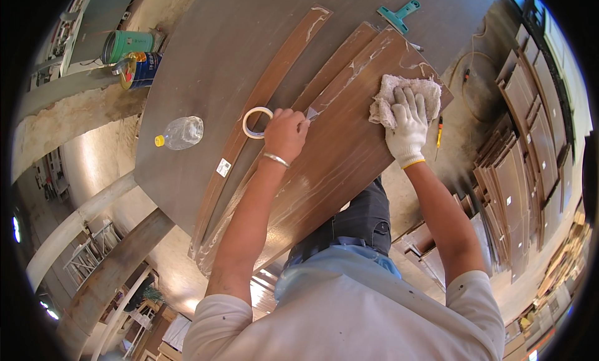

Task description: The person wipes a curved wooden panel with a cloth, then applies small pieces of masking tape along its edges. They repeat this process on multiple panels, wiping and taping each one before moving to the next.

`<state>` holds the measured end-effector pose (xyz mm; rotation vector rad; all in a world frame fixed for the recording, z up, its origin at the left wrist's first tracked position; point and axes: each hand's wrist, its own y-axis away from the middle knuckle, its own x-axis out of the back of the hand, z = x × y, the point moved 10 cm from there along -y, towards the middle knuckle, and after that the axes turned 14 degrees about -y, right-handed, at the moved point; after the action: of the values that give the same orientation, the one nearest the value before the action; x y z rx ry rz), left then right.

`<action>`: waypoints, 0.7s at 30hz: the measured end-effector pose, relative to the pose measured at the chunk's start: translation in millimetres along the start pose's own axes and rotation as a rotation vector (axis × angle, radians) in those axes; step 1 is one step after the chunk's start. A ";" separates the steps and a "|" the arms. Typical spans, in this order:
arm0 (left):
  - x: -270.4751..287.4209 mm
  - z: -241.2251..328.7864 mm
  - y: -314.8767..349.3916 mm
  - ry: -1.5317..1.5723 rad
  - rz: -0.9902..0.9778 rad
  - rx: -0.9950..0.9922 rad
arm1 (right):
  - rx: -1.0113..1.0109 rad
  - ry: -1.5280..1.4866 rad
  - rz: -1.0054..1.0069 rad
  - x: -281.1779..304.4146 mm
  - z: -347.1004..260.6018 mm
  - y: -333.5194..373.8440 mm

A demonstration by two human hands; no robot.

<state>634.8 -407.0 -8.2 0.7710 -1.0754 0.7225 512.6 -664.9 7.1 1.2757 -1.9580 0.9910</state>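
Note:
My right hand (pixel 408 127), in a white knit glove, presses a pale fluffy cloth (pixel 385 102) onto the far right part of a brown wood-look panel (pixel 349 133). Whitish smears streak the panel's surface and long edge. Bare, with a bangle at the wrist, my left hand (pixel 286 135) is closed over the panel's left edge. From its fingers a small pale flat blade-like piece (pixel 311 113) sticks out; the rest of it is hidden. A roll of masking tape (pixel 247 125) sits just left of this hand, over a long narrow brown strip (pixel 259 92).
On the grey table (pixel 181 92) lie a clear bottle with a yellow cap (pixel 186 133) and a teal scraper (pixel 397 16). Left stand a green bucket (pixel 128 44) and a blue can (pixel 143 71). A yellow screwdriver (pixel 439 131) is right of the panel. Stacked brown panels (pixel 508 192) stand farther right.

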 end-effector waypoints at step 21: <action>-18.8 -65.5 83.2 -0.082 0.089 0.604 | 0.032 0.006 -0.053 -2.3 -3.2 -2.7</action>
<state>592.4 -310.2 -28.3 1.2798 -0.9731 1.1223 516.2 -661.8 7.7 1.3338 -1.9014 1.0020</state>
